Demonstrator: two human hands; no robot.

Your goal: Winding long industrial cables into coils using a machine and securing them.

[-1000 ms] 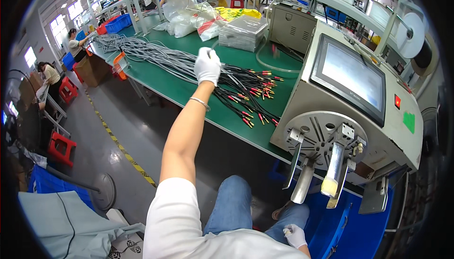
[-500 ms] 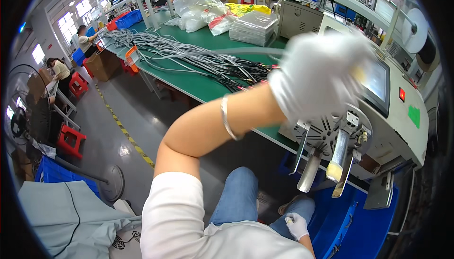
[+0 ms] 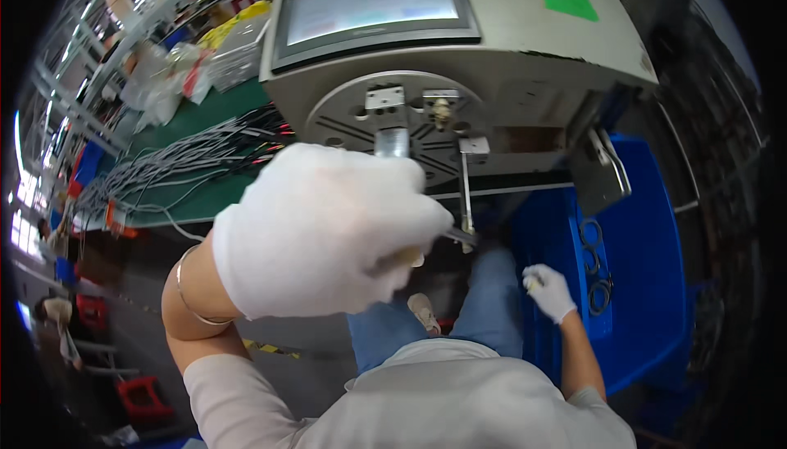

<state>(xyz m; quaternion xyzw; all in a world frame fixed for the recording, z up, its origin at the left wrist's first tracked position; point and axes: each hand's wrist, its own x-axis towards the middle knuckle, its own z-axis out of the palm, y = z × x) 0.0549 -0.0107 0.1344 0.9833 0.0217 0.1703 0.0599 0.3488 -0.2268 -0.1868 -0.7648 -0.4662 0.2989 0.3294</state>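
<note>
1. Left hand [image 3: 336, 228], white-gloved: fingers curl before the slotted disc [image 3: 340, 119]; grip contents unclear.
2. Right hand [image 3: 549, 292], white-gloved: hangs near the blue bin [image 3: 648, 285].
3. Grey coils [image 3: 601, 296]: lie inside the bin.
4. Machine [image 3: 525, 72]: bears a lit screen [image 3: 373, 2].
5. Grey cables [image 3: 168, 172]: lie bundled on the green table [image 3: 215, 201].

Left arm [image 3: 197, 351] raised, bent at elbow. Left hand [image 3: 328, 228] white-gloved, large in view, back of hand showing; fingers [image 3: 426, 218] bent inward, grip unreadable. Right arm [image 3: 580, 359] lowered; right hand [image 3: 551, 293], also gloved, beside right thigh [image 3: 496, 297], fingers loosely curled.
</note>
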